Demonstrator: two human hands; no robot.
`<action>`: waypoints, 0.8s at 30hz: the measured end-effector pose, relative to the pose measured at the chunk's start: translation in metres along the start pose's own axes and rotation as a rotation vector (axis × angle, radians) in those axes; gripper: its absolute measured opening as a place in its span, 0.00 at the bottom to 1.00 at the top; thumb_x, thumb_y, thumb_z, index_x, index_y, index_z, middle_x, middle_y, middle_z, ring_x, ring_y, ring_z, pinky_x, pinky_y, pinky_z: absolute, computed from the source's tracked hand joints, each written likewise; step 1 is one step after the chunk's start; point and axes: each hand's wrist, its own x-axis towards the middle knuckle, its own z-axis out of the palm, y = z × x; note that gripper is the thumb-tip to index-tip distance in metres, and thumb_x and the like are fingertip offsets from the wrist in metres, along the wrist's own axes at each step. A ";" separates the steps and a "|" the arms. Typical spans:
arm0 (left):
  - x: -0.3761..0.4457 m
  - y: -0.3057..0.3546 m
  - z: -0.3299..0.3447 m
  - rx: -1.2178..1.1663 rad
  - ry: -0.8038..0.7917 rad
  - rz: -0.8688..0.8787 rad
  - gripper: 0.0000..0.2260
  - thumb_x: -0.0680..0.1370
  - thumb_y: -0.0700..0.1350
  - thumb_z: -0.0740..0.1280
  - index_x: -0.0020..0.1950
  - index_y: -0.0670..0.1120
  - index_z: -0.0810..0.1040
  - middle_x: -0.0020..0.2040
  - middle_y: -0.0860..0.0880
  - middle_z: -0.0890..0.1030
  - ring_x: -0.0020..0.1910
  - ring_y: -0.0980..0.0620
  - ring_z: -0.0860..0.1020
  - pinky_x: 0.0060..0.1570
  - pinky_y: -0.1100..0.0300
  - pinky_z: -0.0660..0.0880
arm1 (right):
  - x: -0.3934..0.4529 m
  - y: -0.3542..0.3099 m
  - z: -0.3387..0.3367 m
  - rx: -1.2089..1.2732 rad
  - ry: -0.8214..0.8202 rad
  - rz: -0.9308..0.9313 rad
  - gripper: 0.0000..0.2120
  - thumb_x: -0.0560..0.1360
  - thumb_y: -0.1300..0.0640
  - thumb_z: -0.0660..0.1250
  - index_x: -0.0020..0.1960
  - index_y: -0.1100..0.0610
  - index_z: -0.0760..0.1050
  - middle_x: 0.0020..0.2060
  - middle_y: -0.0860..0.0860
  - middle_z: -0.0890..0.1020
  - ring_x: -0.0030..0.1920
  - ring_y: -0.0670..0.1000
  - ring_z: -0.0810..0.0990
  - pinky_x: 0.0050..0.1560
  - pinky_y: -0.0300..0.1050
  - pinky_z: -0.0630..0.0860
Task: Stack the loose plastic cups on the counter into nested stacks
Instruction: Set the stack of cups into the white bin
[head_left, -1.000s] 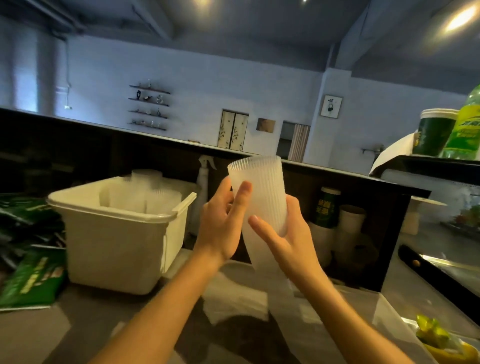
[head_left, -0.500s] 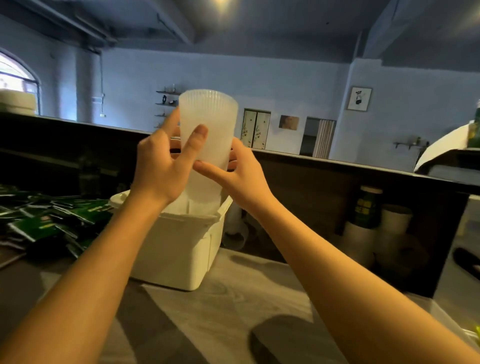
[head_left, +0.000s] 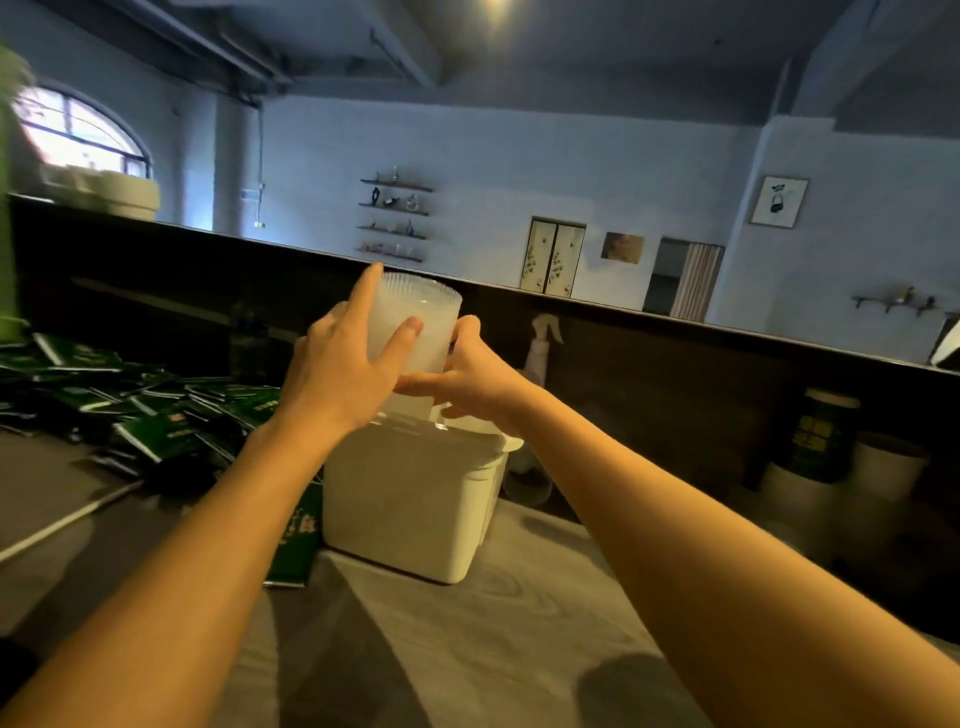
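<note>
A nested stack of ribbed, translucent plastic cups (head_left: 423, 325) is held upright over the white plastic bin (head_left: 410, 499) on the counter. My left hand (head_left: 343, 371) grips the stack from the left, fingers spread up its side. My right hand (head_left: 467, 376) holds it lower down from the right, fingers curled round it. The stack's lower end dips behind my hands into the bin's mouth, where more clear cups (head_left: 457, 423) show at the rim.
Several green packets (head_left: 156, 410) lie scattered on the counter left of the bin. A spray bottle (head_left: 540, 345) stands behind the bin by the dark back wall (head_left: 675, 374). Tubs and a green-labelled container (head_left: 821, 441) stand at the right.
Both hands have carried the cup stack left and down, from mid-air over the counter into the bin's opening. The view has swung left.
</note>
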 end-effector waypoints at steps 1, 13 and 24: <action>-0.001 -0.004 0.000 0.029 -0.030 -0.007 0.29 0.79 0.64 0.57 0.77 0.57 0.53 0.65 0.44 0.75 0.54 0.43 0.79 0.48 0.46 0.80 | 0.004 0.001 0.003 -0.009 -0.036 0.043 0.43 0.71 0.53 0.76 0.73 0.54 0.50 0.63 0.56 0.71 0.58 0.56 0.78 0.49 0.48 0.82; -0.014 -0.036 0.003 0.249 -0.262 -0.168 0.29 0.77 0.63 0.62 0.73 0.50 0.65 0.65 0.43 0.75 0.64 0.39 0.71 0.59 0.45 0.70 | 0.013 0.000 0.016 -0.486 -0.246 0.198 0.18 0.79 0.57 0.64 0.69 0.58 0.70 0.60 0.56 0.76 0.52 0.51 0.74 0.50 0.43 0.70; -0.018 -0.025 0.001 0.385 -0.273 -0.154 0.25 0.81 0.61 0.56 0.67 0.44 0.72 0.62 0.41 0.77 0.61 0.40 0.73 0.61 0.47 0.67 | 0.020 0.004 0.017 -0.565 -0.318 0.221 0.21 0.79 0.57 0.64 0.71 0.57 0.67 0.61 0.55 0.75 0.53 0.52 0.73 0.52 0.46 0.70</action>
